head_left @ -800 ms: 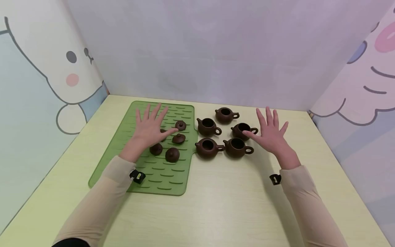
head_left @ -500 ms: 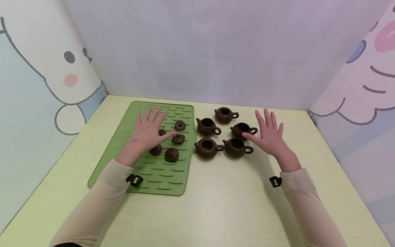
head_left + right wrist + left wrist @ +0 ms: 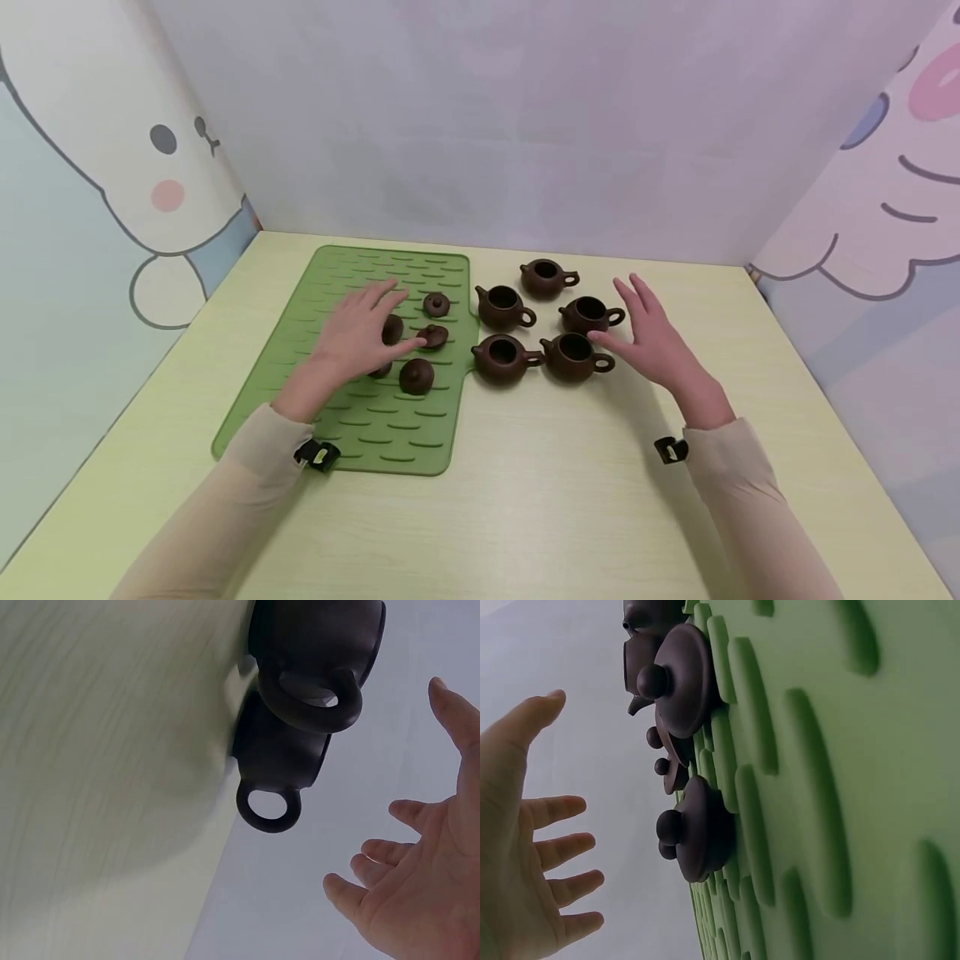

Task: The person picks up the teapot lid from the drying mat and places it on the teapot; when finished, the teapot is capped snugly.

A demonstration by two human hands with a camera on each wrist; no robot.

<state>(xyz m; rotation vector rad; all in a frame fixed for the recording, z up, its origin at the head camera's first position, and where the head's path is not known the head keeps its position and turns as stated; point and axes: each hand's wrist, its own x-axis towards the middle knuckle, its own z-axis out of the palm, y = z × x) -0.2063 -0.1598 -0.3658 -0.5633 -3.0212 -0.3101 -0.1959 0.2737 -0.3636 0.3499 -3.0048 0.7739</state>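
My left hand [image 3: 348, 335] hovers above the green mat, palm down, fingers spread and slightly bent, holding nothing. Several dark brown teapot lids lie under and beside it, among them a near lid [image 3: 417, 377], a middle lid [image 3: 432, 337] and a far lid [image 3: 437, 304]; the hand partly covers others. In the left wrist view, a knobbed lid [image 3: 686, 681] sits apart from the fingers. My right hand [image 3: 654, 343] is held in the air right of the small lidless teapots, fingers loosely bent and nothing gripped. Nearest to it are a front teapot [image 3: 572, 358] and a teapot behind [image 3: 588, 315].
More lidless teapots stand between mat and right hand: a near-left teapot [image 3: 501, 360], a mid-left teapot [image 3: 502, 307] and a back teapot [image 3: 546, 277]. The ridged green mat [image 3: 420, 450] lies on the left of the pale wooden table [image 3: 555, 500]. Printed cloth walls [image 3: 480, 125] enclose the table.
Both hands have sunk slightly toward the viewer, and their fingers have gone from widely spread to more bent. Lids and teapots have stayed in place.
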